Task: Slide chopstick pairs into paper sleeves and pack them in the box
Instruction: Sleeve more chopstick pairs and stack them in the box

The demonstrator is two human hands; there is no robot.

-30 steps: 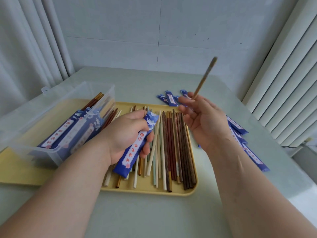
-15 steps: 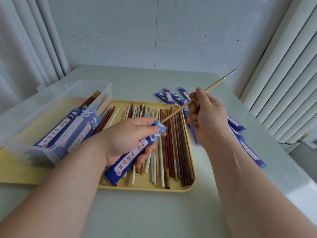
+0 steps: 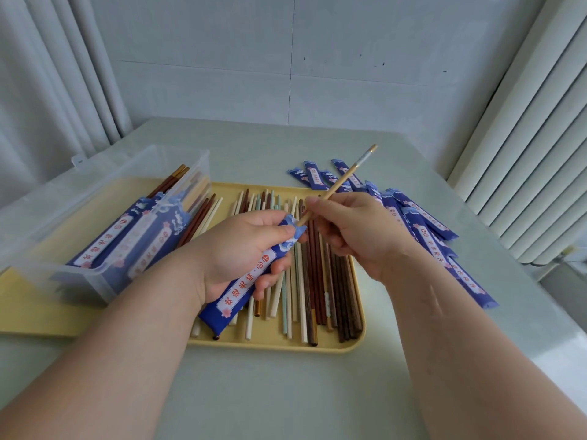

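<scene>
A second ago the chopstick (image 3: 340, 182) pointed up in the air. Now it has tipped down, and its low end sits right at the open mouth of the blue paper sleeve (image 3: 251, 287). I think the push in can start. The left hand (image 3: 235, 249) is curled round the sleeve, above the yellow tray (image 3: 355, 341). The right hand (image 3: 355, 230) pinches the chopstick with bent fingers. The box (image 3: 95, 198), at nine o'clock, holds filled sleeves. Spare sleeves (image 3: 422, 220) lie at two o'clock on the table (image 3: 286, 392).

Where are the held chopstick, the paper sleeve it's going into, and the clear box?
chopstick (image 3: 337, 185), head view, on the pale shaft's upper half.
paper sleeve (image 3: 235, 296), head view, on its white printed label.
box (image 3: 89, 276), head view, on its clear near wall.
</scene>
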